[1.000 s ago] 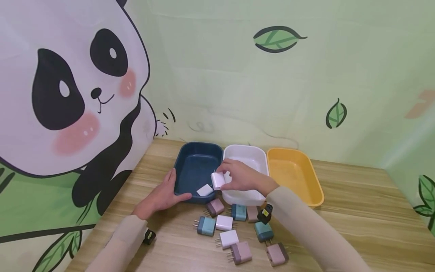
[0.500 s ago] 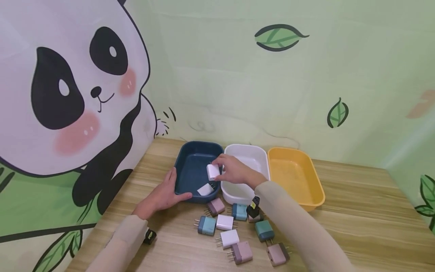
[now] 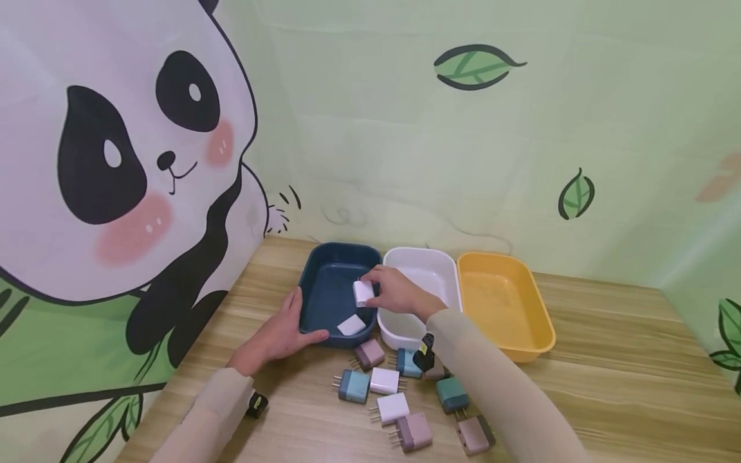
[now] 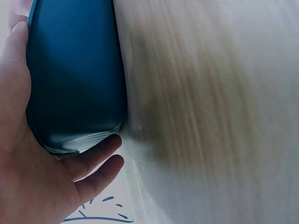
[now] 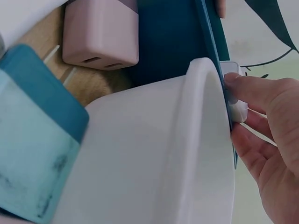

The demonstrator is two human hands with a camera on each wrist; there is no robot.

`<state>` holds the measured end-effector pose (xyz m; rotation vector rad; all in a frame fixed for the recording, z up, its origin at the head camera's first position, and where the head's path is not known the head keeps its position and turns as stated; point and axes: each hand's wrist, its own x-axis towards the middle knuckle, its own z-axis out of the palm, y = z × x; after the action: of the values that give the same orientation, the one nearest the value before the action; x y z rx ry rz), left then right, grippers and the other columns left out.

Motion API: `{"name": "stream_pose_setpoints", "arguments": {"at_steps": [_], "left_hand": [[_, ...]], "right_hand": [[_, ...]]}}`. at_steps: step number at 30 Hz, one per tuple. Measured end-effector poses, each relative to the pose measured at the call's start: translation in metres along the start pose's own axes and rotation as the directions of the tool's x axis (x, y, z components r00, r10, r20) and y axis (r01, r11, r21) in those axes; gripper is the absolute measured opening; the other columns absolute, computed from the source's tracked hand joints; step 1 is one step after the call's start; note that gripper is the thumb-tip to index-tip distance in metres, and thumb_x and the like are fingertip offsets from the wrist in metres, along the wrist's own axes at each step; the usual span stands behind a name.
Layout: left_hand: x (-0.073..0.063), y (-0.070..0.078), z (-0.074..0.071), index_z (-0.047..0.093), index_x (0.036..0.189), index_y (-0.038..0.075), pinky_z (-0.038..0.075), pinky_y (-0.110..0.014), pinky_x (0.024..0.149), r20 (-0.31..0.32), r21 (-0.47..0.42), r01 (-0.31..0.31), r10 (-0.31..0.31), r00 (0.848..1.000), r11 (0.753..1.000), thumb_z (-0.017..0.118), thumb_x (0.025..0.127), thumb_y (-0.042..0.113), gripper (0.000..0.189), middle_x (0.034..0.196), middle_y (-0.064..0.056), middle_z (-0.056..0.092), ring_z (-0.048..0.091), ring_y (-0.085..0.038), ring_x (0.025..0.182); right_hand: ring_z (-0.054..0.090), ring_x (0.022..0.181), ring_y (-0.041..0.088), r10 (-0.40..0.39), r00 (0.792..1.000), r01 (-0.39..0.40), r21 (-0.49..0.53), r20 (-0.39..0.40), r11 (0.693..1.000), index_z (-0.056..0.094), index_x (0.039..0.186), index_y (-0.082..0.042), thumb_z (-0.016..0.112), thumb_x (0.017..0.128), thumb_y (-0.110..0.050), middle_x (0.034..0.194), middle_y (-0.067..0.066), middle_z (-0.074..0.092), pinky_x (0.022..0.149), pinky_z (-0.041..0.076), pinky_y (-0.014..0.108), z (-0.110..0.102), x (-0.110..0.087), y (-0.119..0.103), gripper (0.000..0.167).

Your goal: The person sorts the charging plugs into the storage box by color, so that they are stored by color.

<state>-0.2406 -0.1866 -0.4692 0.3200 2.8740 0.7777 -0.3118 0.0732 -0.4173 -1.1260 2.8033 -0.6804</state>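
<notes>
Chargers (image 3: 362, 294) number eleven, one held; trays (image 3: 330, 283) three, hands (image 3: 399, 291) two.

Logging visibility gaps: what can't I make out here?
Left wrist view: one end of the blue tray, cut off by the top edge.
Head view: part of one pink charger, behind the black wrist device.
Right wrist view: part of the held white charger, behind the blue tray.

"What sort of place is this?"

"A decorated corner with a wood-grain table (image 3: 613, 366); whether in a home, a classroom or a studio cannot be told."

"What shows it?"

"A huge cartoon panda (image 3: 141, 145) at the left, drawn green leaves (image 3: 475, 68) on the pale, creased wall covering (image 3: 376, 128), and the table right up against it."
</notes>
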Motion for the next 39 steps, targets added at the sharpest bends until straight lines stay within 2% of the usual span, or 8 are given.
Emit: {"name": "stream_pose_setpoints", "arguments": {"at_steps": [5, 13, 24, 29, 39], "left_hand": [[0.001, 0.002, 0.002, -0.002, 0.148, -0.004, 0.032, -0.053, 0.103, 0.000, 0.004, -0.009, 0.009, 1.000, 1.000, 0.062, 0.077, 0.066, 0.120, 0.154, -0.025, 0.003, 0.030, -0.042, 0.132], [-0.001, 0.000, 0.000, -0.002, 0.148, -0.006, 0.030, -0.053, 0.104, -0.011, -0.001, -0.007, 0.007, 1.000, 1.000, 0.064, 0.078, 0.063, 0.118, 0.154, -0.026, 0.003, 0.028, -0.043, 0.133], [-0.004, -0.001, 0.000, -0.001, 0.148, -0.006, 0.031, -0.054, 0.103, -0.023, -0.019, -0.015, 0.015, 1.000, 1.000, 0.064, 0.078, 0.063, 0.118, 0.153, -0.025, 0.004, 0.029, -0.043, 0.132], [-0.004, -0.001, 0.000, -0.001, 0.148, -0.005, 0.031, -0.055, 0.103, -0.029, -0.019, -0.018, 0.017, 0.999, 1.000, 0.064, 0.077, 0.064, 0.119, 0.153, -0.026, 0.004, 0.029, -0.044, 0.132], [-0.002, 0.000, 0.002, -0.002, 0.148, -0.007, 0.030, -0.055, 0.103, -0.021, -0.003, -0.027, 0.027, 0.999, 1.000, 0.063, 0.078, 0.064, 0.118, 0.152, -0.028, 0.005, 0.029, -0.045, 0.131]], "right_hand": [[0.058, 0.102, 0.028, 0.037, 0.999, -0.037, 0.032, 0.013, 0.999, 0.061, 0.119, 0.003, 0.072, 0.083, -0.011, 0.113, 0.015, 0.059, 0.084, 0.049, 0.034, -0.001, -0.004, 0.004, 0.041], [0.058, 0.102, 0.027, 0.008, 0.999, -0.010, 0.043, 0.037, 0.999, 0.060, 0.122, 0.002, 0.071, 0.084, -0.012, 0.117, 0.016, 0.058, 0.083, 0.051, 0.034, -0.010, -0.025, 0.000, 0.041], [0.059, 0.097, 0.023, -0.120, 0.988, 0.125, -0.050, 0.094, 0.991, 0.061, 0.119, -0.002, 0.072, 0.084, -0.016, 0.113, 0.009, 0.059, 0.080, 0.050, 0.029, -0.023, -0.081, -0.022, 0.039], [0.059, 0.095, 0.019, -0.157, 0.979, 0.164, -0.048, 0.132, 0.985, 0.063, 0.115, -0.004, 0.073, 0.084, -0.017, 0.108, 0.006, 0.060, 0.083, 0.049, 0.029, -0.017, -0.104, -0.029, 0.036], [0.055, 0.092, 0.010, -0.183, 0.955, 0.202, -0.059, 0.232, 0.978, 0.065, 0.113, -0.011, 0.073, 0.084, -0.024, 0.105, 0.000, 0.060, 0.083, 0.047, 0.023, 0.002, -0.141, -0.027, 0.033]]}}
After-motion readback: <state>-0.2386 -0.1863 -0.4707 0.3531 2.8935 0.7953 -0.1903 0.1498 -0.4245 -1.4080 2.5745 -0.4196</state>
